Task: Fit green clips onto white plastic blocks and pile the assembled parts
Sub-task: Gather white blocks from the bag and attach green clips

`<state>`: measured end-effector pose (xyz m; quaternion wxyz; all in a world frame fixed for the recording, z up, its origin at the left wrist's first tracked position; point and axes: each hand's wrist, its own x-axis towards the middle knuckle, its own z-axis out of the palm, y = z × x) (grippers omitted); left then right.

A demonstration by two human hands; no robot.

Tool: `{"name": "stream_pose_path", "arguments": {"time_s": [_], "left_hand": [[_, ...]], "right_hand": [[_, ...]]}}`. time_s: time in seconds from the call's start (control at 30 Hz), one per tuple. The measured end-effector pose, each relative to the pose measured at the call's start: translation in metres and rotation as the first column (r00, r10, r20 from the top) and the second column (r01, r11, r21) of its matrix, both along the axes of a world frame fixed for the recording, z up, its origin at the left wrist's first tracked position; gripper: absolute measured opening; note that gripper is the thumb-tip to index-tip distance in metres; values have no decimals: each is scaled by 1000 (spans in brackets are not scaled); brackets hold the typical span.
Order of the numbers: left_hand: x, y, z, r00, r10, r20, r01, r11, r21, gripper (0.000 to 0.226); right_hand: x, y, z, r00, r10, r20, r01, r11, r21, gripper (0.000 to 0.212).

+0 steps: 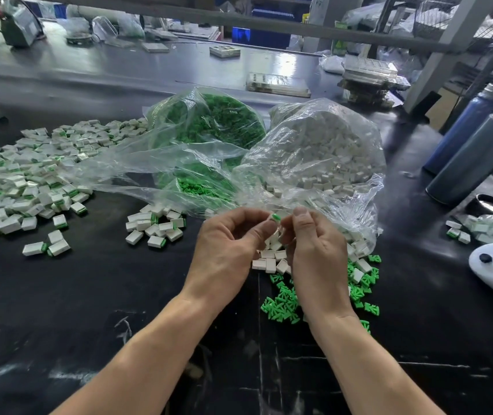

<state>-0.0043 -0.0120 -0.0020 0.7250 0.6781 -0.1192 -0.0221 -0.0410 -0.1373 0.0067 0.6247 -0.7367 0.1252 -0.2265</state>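
The fingers point(264, 227) of the left hand point(227, 250) are curling inward and meeting the thumb point(303, 218) of the right hand point(317, 253), both hands pinching one small piece with a green clip point(276, 217) showing at its tip; the white block under it is mostly hidden between the fingertips. The hands are hovering above loose white blocks point(269, 260) and scattered green clips point(284, 304) lying on the black table point(89, 310). Behind them, a clear bag of green clips point(209, 127) is sitting just beside a clear bag of white blocks point(323, 145), both slumping open. A big pile of assembled parts point(17, 181) is spreading across the left, with a smaller cluster point(155, 229) lying near the left hand. Two dark bottles point(473, 154) are leaning at the right edge.
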Motion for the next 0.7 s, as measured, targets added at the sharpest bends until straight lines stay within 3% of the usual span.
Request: {"name": "stream_pose_path", "arguments": {"time_s": [0.17,0.3,0.53,0.7], "left_hand": [[14,21,-1,998,66,-1,-62,946,318,9],[26,46,4,981,179,76,-185,744,642,12],[40,79,13,903,379,202,-380,486,787,5],[43,88,14,864,400,306,-456,361,814,11]], "right_hand": [[-1,-5,-1,998,31,-45,-36,992,-121,28],[1,-10,-2,996,29,-78,-40,989,-143,26],[0,-12,-5,992,49,-121,-67,987,-148,27],[1,-13,-6,988,48,-145,-68,988,-141,29]]}}
